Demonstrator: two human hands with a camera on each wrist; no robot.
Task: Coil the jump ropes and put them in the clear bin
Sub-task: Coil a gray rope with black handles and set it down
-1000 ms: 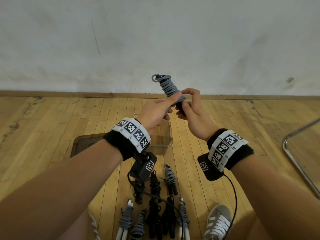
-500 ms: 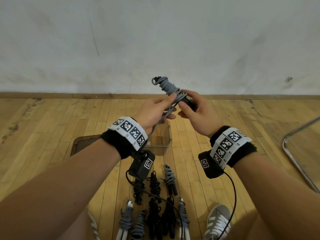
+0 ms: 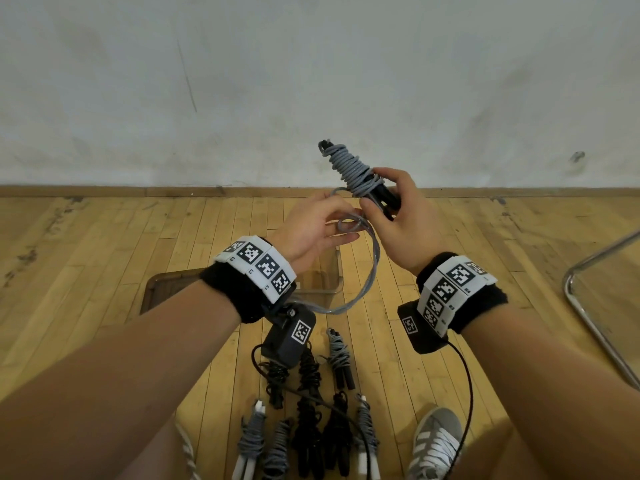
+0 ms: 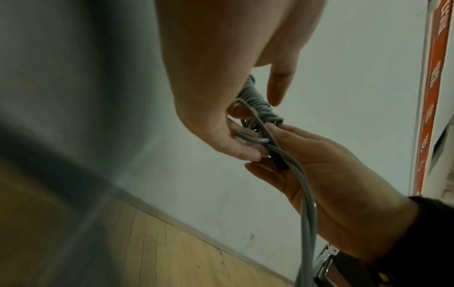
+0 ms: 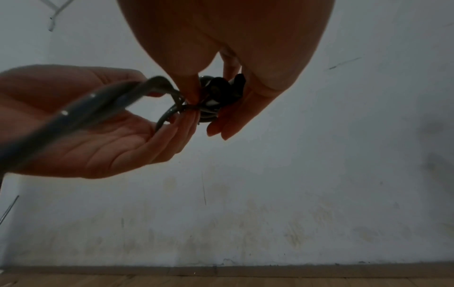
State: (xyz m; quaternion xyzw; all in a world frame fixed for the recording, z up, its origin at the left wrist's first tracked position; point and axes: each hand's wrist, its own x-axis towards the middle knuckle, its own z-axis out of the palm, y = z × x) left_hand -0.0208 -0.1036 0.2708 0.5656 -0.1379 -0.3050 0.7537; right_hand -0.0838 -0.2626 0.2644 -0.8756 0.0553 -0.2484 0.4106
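Your right hand (image 3: pixel 398 216) grips the black handles (image 3: pixel 386 197) of the grey rope (image 3: pixel 349 168), held in the air above the floor and just past the bin (image 3: pixel 337 271); the wound part stands tilted up and away from you. Your left hand (image 3: pixel 311 226) is loosely spread, fingers hooked through a small loop of the free tail (image 3: pixel 372 268), which sags in a long bight back toward your left wrist. Judgement: the rope is light, a plastic-coated cord, springy and rather slick, so turns will slacken if tension drops. Keep hold at the handles, where it is rigid, and pinch the tail close to the last turn. Other ropes (image 3: pixel 311 410) lie bundled on the floor (image 3: pixel 104 271) near you.
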